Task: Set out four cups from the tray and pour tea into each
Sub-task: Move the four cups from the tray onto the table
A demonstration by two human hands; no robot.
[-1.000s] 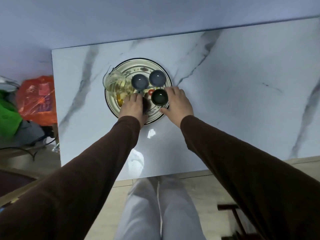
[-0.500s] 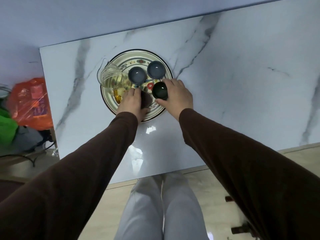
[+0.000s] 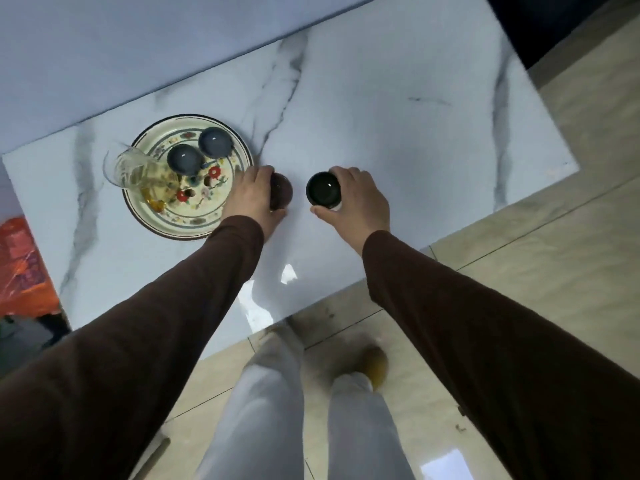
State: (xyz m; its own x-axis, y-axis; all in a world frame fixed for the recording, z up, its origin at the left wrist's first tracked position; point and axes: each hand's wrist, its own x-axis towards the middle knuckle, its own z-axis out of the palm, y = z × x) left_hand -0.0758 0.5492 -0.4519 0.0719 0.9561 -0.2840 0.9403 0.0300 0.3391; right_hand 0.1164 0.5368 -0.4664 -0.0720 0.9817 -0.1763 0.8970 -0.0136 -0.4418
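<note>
Each hand grips round glazed cup: left hand, right hand.

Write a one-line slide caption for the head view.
Each hand, left and right, holds a dark cup beside the floral tray; two blue cups remain.

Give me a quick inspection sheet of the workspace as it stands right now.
Surface: white marble table, glossy, no spills seen.
Job's things: two blue cups on the floral tray; glass pitcher with tea at the tray's left edge; brown cup and dark cup off the tray, to its right.
Clutter: nothing seen on the table.
Hands: left hand has a grip on the brown cup; right hand on the dark cup.
Cables: nothing seen.
Surroundings: tiled floor; orange bag left of the table.
</note>
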